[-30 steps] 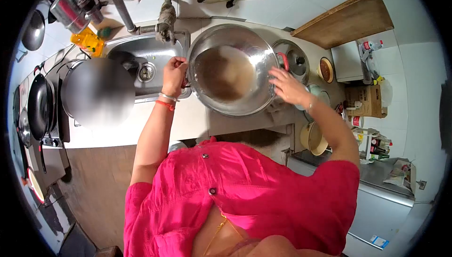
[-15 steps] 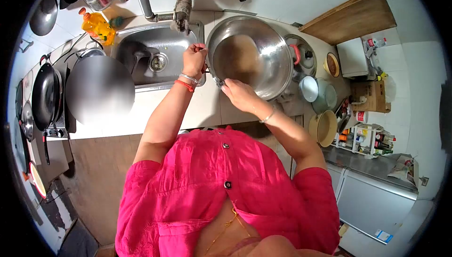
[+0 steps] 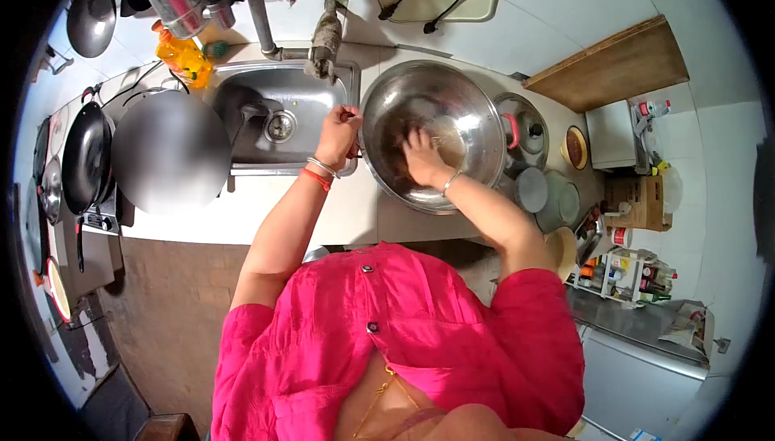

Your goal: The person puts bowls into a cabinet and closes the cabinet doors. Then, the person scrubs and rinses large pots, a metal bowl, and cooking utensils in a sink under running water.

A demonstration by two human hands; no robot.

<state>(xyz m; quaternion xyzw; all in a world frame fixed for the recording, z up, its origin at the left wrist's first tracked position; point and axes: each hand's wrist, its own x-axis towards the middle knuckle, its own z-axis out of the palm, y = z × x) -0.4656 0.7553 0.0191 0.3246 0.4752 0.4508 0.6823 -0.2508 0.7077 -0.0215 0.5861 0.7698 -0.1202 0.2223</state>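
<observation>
A wide stainless steel basin [image 3: 420,86] stands on the counter to the right of the sink, with some brownish liquid [image 3: 454,150] at its bottom. My left hand [image 3: 337,136] is closed at the basin's left edge, where the handle is mostly hidden by my fingers. Inside the basin, my right hand [image 3: 423,158] reaches down with its fingers spread near the bottom. The fingertips look slightly blurred, and I see nothing held in them. A red handle [image 3: 511,131] shows by the basin's right edge, beside a pot lid [image 3: 533,129].
Left of the basin is a steel sink [image 3: 351,90] with a ladle [image 3: 250,110] in it, below a cloth-wrapped tap [image 3: 325,41]. An orange bottle [image 3: 184,60] stands at its back corner. Bowls [image 3: 557,199] sit on the right; a black wok [image 3: 87,158] is far left.
My right hand has moved from the basin's near rim into the basin, and its fingers have spread. My left hand stays at the left edge. The whole view has shifted a little.
</observation>
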